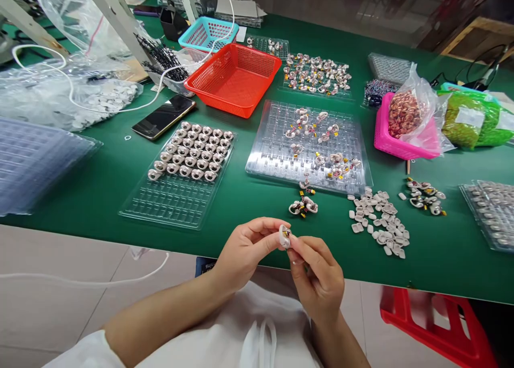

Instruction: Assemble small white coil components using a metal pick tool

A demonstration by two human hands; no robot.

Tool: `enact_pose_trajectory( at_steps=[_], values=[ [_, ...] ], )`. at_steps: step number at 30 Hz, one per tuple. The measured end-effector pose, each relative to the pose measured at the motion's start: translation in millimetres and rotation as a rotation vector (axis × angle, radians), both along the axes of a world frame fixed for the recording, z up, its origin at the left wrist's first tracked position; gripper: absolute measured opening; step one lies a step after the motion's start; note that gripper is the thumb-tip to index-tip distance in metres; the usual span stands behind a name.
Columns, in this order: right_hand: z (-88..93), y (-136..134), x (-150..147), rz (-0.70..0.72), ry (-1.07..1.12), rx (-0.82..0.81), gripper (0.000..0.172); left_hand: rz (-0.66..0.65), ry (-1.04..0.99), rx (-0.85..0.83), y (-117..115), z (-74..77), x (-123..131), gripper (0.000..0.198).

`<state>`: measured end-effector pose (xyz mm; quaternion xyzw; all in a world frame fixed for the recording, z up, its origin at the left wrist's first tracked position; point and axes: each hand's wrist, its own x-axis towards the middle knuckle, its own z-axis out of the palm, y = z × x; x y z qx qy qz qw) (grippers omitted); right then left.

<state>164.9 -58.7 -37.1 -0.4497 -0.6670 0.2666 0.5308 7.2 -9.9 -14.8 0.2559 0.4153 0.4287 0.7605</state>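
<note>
My left hand and my right hand meet just off the near edge of the green table. Both pinch one small white shell part with a bit of yellow and red on it. Just beyond them lie two or three similar wired parts. A pile of small white caps sits to the right. A clear tray at the left holds rows of finished ring-like parts. A second clear tray in the middle holds scattered wired parts.
A red basket and a turquoise basket stand at the back, a black phone beside them. A pink basket holds a bag of copper coils. Green bag, stacked trays, red stool.
</note>
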Motion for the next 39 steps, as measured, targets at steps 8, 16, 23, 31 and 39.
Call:
enact_pose_trajectory(
  at_steps=[8, 16, 23, 31, 39],
  values=[
    [-6.8, 1, 0, -0.002, -0.080, 0.075, 0.061, 0.038, 0.047, -0.001, -2, -2.1, 1, 0.022],
    [1.2, 4, 3, 0.002, -0.094, 0.091, 0.051, 0.038, 0.082, 0.006, -4, 2.1, 2, 0.025],
    [4.1, 4, 8, 0.012, -0.070, 0.056, 0.045, -0.030, -0.079, -0.116, 0, 4.2, 5, 0.024],
    [-5.6, -5, 7, -0.036, -0.107, 0.133, 0.060, -0.043, -0.189, -0.177, 3, 8.9, 8, 0.024],
    [-9.2, -6, 6, -0.070, -0.146, 0.139, 0.063, -0.031, -0.129, -0.159, 1, 9.3, 8, 0.021]
  ],
)
